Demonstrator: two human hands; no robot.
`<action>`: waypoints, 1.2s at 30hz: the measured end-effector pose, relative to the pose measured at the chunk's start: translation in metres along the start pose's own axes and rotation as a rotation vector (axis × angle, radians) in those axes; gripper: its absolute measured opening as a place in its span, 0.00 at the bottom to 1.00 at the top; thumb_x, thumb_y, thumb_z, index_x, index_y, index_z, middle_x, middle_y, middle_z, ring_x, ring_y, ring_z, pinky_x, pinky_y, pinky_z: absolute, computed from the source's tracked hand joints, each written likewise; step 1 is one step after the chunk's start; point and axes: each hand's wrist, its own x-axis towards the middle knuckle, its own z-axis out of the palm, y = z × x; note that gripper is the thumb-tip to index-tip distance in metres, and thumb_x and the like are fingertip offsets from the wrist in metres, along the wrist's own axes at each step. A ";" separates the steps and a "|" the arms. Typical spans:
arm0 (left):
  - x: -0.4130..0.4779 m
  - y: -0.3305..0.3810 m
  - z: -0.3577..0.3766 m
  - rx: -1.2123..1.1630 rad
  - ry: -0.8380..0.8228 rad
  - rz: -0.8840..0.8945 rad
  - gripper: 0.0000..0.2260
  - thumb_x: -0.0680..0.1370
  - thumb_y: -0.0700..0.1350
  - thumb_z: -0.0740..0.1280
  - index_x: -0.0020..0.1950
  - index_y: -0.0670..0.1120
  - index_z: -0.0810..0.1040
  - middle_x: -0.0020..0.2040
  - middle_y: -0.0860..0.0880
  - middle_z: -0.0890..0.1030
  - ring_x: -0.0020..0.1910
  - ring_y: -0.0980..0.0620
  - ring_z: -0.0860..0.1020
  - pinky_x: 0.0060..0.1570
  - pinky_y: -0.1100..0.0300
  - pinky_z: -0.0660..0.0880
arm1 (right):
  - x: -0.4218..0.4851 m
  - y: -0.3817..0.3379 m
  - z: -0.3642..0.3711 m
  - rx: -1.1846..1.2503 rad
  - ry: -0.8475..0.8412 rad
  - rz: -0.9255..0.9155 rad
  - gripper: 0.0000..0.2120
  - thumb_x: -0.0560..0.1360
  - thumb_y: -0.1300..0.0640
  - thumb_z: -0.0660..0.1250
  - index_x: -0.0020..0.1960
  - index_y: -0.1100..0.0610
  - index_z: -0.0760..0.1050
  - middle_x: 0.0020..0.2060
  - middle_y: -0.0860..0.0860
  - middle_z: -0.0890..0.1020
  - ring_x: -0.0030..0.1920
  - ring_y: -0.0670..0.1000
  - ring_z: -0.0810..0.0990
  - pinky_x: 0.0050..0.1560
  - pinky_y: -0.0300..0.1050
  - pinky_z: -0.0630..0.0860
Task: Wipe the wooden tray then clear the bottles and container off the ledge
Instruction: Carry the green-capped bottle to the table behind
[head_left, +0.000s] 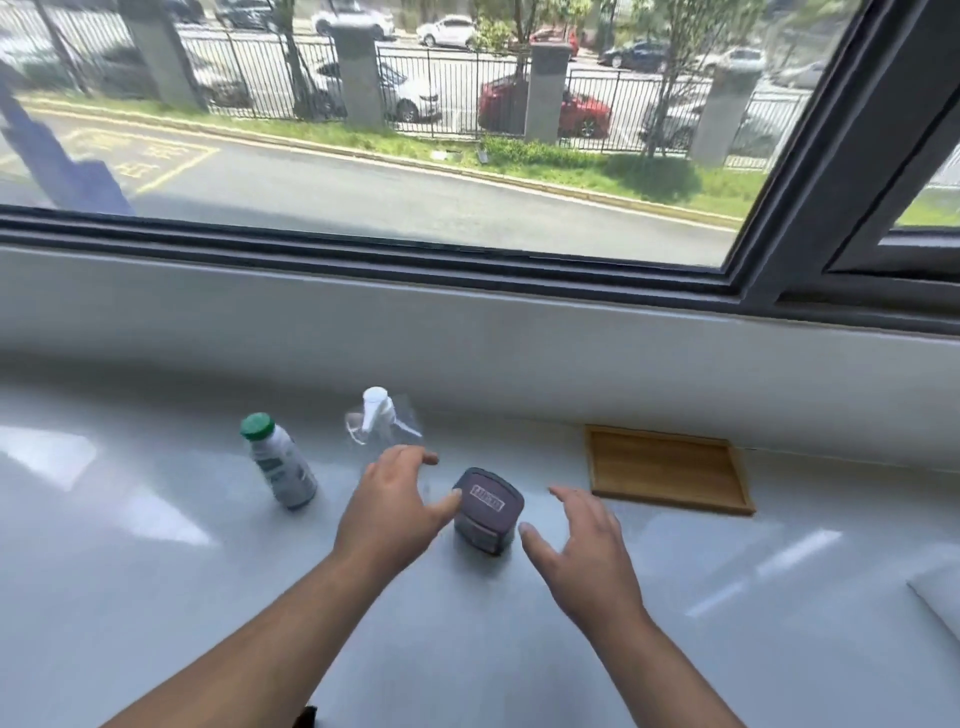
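A small dark purple container (488, 512) with a labelled lid stands on the white ledge (156, 571) between my two hands. My left hand (396, 506) is open just left of it, thumb close to the lid. On the container's right hovers my right hand (584, 551), fingers spread, holding nothing. Behind the left hand stands a clear spray bottle (382, 421) with a white pump head. A white bottle (280, 462) with a green cap stands further left. The empty wooden tray (667, 467) lies flat at the right, against the wall.
A white cloth or pad (937, 592) shows at the right edge of the ledge. A low white wall (467, 338) and a dark window frame (467, 265) rise behind the ledge.
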 end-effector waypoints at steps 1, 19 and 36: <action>-0.009 -0.020 -0.019 -0.001 0.024 -0.010 0.22 0.73 0.59 0.74 0.65 0.54 0.78 0.64 0.57 0.78 0.66 0.51 0.73 0.60 0.55 0.71 | -0.007 -0.020 0.011 0.005 -0.003 -0.027 0.28 0.76 0.41 0.71 0.73 0.49 0.73 0.68 0.46 0.77 0.71 0.50 0.70 0.68 0.44 0.67; -0.019 -0.208 -0.188 -0.008 0.107 -0.234 0.30 0.73 0.61 0.75 0.71 0.53 0.73 0.71 0.51 0.74 0.71 0.47 0.71 0.61 0.50 0.73 | -0.033 -0.221 0.176 0.102 -0.166 -0.036 0.29 0.77 0.40 0.69 0.75 0.49 0.71 0.72 0.47 0.74 0.74 0.50 0.68 0.70 0.48 0.69; 0.102 -0.233 -0.092 -0.185 0.018 -0.373 0.27 0.70 0.60 0.78 0.67 0.60 0.74 0.63 0.61 0.80 0.54 0.52 0.80 0.46 0.55 0.73 | 0.098 -0.208 0.311 0.811 -0.567 0.650 0.18 0.73 0.45 0.62 0.57 0.53 0.78 0.48 0.49 0.82 0.46 0.52 0.82 0.44 0.46 0.80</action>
